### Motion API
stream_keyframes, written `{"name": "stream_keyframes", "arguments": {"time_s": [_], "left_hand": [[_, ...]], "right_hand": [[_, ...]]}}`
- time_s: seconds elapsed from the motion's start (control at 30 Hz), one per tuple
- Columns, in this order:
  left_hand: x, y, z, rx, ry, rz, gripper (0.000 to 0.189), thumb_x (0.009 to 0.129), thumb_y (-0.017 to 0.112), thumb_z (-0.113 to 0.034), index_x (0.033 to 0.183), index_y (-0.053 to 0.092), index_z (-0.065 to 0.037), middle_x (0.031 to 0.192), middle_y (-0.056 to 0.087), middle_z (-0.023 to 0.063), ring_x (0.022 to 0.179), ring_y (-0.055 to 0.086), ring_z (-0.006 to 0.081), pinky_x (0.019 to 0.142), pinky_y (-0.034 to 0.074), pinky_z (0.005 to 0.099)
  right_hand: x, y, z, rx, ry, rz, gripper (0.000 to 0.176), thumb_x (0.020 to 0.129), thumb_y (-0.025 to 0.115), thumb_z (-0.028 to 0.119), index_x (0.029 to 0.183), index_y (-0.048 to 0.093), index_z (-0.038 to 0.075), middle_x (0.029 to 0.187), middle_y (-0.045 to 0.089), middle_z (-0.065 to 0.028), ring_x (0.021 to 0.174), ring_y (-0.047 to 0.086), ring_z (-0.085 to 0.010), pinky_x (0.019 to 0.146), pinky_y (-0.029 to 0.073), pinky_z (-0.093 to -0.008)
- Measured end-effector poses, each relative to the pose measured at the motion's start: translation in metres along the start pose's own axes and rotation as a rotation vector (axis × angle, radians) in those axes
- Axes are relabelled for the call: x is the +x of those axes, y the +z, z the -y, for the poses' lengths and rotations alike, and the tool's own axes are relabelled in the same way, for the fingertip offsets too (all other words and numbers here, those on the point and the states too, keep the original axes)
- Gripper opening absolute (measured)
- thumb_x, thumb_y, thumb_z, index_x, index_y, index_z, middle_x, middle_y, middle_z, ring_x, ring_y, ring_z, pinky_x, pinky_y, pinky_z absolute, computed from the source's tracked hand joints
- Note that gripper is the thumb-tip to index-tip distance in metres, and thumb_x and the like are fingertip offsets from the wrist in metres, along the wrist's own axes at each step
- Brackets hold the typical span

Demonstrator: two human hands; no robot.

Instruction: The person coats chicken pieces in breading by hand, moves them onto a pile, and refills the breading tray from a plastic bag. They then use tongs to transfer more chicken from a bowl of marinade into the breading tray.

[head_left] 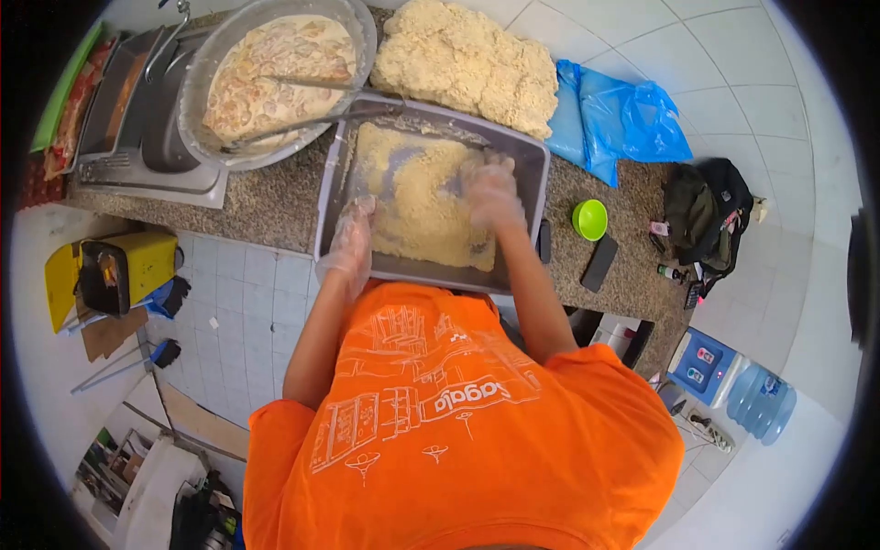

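A grey plastic tub (323, 197) sits on the counter against my body, with a layer of pale yellow flour or breading (417, 202) spread in it. My left hand (353, 238), in a clear plastic glove, rests at the tub's left side with fingers stretched out beside the breading. My right hand (493, 192), gloved too, is over the breading on the right side, its fingers smeared by motion. Behind the tub lies a heap of coated pieces (463, 57). To the left, a large round basin (190, 115) holds pieces in creamy batter.
Long dark tongs (307, 121) lie across the basin toward the tub. A sink (170, 137) is at the left, blue plastic bags (628, 115) at the back right. Right of the tub are a green cup (589, 220), a dark phone (599, 263) and a backpack (710, 215).
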State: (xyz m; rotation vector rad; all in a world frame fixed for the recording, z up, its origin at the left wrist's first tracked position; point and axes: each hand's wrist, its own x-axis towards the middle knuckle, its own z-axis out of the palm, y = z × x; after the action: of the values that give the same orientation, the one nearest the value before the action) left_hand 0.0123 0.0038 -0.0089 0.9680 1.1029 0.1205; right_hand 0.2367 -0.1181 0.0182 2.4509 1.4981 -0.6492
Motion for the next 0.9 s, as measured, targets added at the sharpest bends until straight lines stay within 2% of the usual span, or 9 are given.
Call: {"name": "stream_keyframes", "arguments": {"time_s": [0.07,0.13,0.2,0.3,0.43,0.57,0.77,0.83,0.9], "left_hand": [[0.003,-0.004,0.014,0.047,-0.004,-0.011,0.056,0.099,0.031,-0.041,0.134,0.047,-0.001,0.134,0.052,0.0119,0.125,0.047,0.0240,0.107,0.032,0.0347],[0.031,-0.017,0.030,0.245,0.123,0.006,0.056,0.100,0.028,-0.043,0.132,0.050,-0.002,0.131,0.055,0.0126,0.120,0.051,0.0232,0.105,0.034,0.0349],[0.031,-0.015,0.034,-0.036,0.146,-0.020,0.057,0.100,0.026,-0.044,0.128,0.055,-0.004,0.125,0.058,0.0129,0.116,0.054,0.0228,0.102,0.037,0.0354],[0.046,-0.021,0.045,0.042,0.217,-0.065,0.056,0.099,0.029,-0.046,0.126,0.056,-0.004,0.122,0.059,0.0132,0.115,0.055,0.0235,0.100,0.038,0.0357],[0.031,-0.015,0.028,0.106,0.259,-0.029,0.055,0.096,0.038,-0.045,0.126,0.053,-0.001,0.120,0.059,0.0138,0.116,0.054,0.0256,0.102,0.038,0.0369],[0.025,-0.018,0.016,0.038,0.261,0.026,0.056,0.095,0.043,-0.044,0.127,0.050,0.002,0.120,0.058,0.0147,0.115,0.053,0.0273,0.103,0.038,0.0380],[0.015,-0.016,0.008,0.000,0.142,0.045,0.065,0.094,0.038,-0.047,0.142,0.037,-0.002,0.143,0.042,0.0121,0.131,0.042,0.0248,0.109,0.030,0.0341],[0.014,-0.013,0.008,-0.020,0.144,0.044,0.064,0.094,0.038,-0.047,0.141,0.039,-0.002,0.143,0.043,0.0128,0.131,0.042,0.0248,0.109,0.030,0.0345],[0.019,-0.013,0.009,-0.034,0.150,0.044,0.064,0.094,0.039,-0.047,0.140,0.040,-0.003,0.142,0.043,0.0134,0.131,0.042,0.0247,0.109,0.030,0.0348]], "right_hand": [[-0.012,0.019,-0.007,-0.177,0.052,0.119,0.049,0.073,0.055,0.017,0.115,0.057,-0.006,0.127,0.048,-0.0333,0.117,0.050,-0.0425,0.103,0.037,-0.0501],[-0.035,0.053,0.000,-0.314,-0.103,-0.330,0.043,0.072,0.053,0.015,0.110,0.062,-0.005,0.124,0.052,-0.0321,0.120,0.048,-0.0437,0.102,0.038,-0.0487],[-0.054,0.079,0.013,-0.351,-0.170,0.381,0.046,0.084,0.044,0.017,0.124,0.051,-0.005,0.131,0.048,-0.0297,0.127,0.041,-0.0443,0.112,0.023,-0.0521],[-0.055,0.062,0.003,0.158,-0.238,0.410,0.047,0.088,0.044,0.026,0.127,0.050,0.000,0.123,0.053,-0.0299,0.122,0.046,-0.0399,0.111,0.029,-0.0456],[0.006,-0.018,0.044,0.319,0.100,0.098,0.059,0.093,0.040,0.048,0.136,0.042,0.007,0.137,0.042,-0.0257,0.131,0.039,-0.0357,0.111,0.029,-0.0429],[0.037,0.028,0.058,0.038,-0.062,-0.298,0.066,0.092,0.041,0.055,0.139,0.039,0.008,0.146,0.032,-0.0227,0.137,0.029,-0.0334,0.113,0.024,-0.0443],[-0.046,0.033,0.032,0.251,-0.176,0.012,0.066,0.092,0.042,0.053,0.139,0.038,0.007,0.146,0.033,-0.0193,0.137,0.029,-0.0321,0.112,0.024,-0.0457],[-0.068,0.047,0.008,-0.142,-0.379,0.025,0.049,0.089,0.048,0.035,0.125,0.049,0.003,0.131,0.047,-0.0203,0.125,0.042,-0.0342,0.106,0.034,-0.0417],[-0.064,-0.001,0.024,-0.085,-0.225,0.247,0.042,0.088,0.049,0.031,0.119,0.052,0.003,0.126,0.049,-0.0203,0.121,0.046,-0.0343,0.102,0.038,-0.0417]]}}
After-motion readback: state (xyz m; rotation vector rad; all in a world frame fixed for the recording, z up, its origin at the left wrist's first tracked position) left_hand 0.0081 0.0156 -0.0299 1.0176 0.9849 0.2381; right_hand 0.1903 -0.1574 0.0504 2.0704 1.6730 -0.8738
